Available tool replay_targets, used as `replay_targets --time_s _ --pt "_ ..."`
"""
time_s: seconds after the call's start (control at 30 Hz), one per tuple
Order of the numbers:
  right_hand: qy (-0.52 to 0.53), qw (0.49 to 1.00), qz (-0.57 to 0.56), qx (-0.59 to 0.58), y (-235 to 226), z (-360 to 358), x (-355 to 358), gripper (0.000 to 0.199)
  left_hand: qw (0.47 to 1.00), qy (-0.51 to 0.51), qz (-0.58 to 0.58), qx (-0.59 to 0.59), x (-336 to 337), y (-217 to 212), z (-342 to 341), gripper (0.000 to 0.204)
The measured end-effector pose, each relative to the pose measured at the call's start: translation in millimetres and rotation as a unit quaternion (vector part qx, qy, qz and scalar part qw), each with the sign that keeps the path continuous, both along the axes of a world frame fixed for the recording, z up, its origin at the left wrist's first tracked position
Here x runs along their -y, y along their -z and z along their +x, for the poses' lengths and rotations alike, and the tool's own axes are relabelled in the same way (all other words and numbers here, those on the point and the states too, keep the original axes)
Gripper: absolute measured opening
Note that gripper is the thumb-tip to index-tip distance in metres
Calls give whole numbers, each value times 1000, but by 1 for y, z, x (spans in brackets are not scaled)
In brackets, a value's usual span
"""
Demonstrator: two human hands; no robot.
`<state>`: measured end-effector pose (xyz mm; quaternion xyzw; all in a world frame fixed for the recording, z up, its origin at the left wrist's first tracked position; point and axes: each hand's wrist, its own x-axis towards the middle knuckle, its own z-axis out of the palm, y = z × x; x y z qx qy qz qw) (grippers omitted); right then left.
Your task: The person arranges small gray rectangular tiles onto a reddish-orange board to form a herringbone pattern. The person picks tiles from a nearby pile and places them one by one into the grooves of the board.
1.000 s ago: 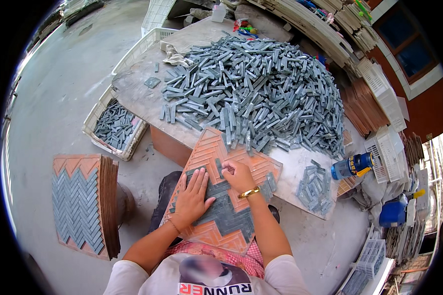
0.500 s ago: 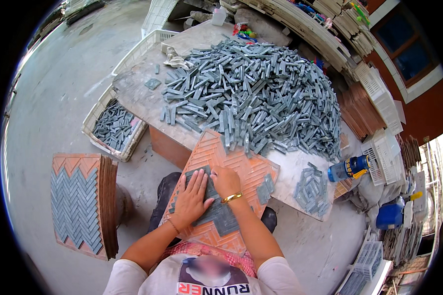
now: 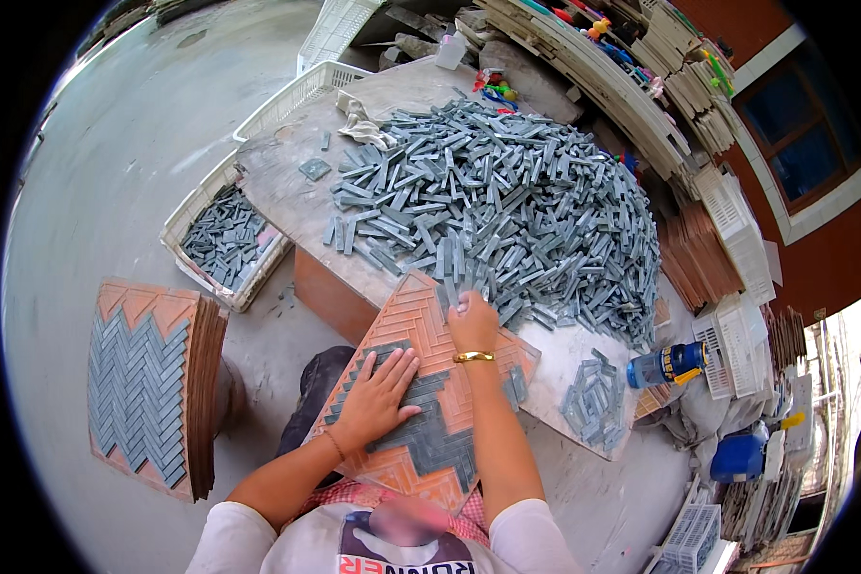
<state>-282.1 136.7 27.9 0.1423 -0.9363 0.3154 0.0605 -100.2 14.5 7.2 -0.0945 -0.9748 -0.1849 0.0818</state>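
Observation:
An orange mould board with herringbone grooves lies tilted across my lap, its far end against the table edge. Grey stone strips fill part of its grooves. My left hand rests flat on these strips, fingers stretched out. Near the board's far end, at the rim of a big heap of loose grey strips, is my right hand, wearing a gold bracelet. Its fingers are curled in; what they hold, if anything, is hidden. A few strips sit on the board's right side, beside my right forearm.
The heap covers much of the table. A small group of strips and a blue bottle are at the right. Left stand a white crate of strips and a stack of boards, its top one filled with strips.
My right hand has moved from the strips beside my left hand, away and rightward to the edge of the heap. My left hand stays flat on the board.

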Motion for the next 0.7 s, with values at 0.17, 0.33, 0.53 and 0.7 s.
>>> replay_targets --time_s 0.17,0.33,0.53,0.7 --pt "-82 949 -250 174 13 14 -29 24 1000 3 3 -6 0 -3 2 78" --pt "-99 897 -294 315 15 21 -27 21 1000 2 -4 -5 0 -2 3 77" --pt "-168 948 -137 232 4 24 -6 17 1000 1 -7 -7 0 0 2 76" --pt "-252 961 -25 109 5 23 10 13 1000 -1 -16 -16 -1 2 1 75"
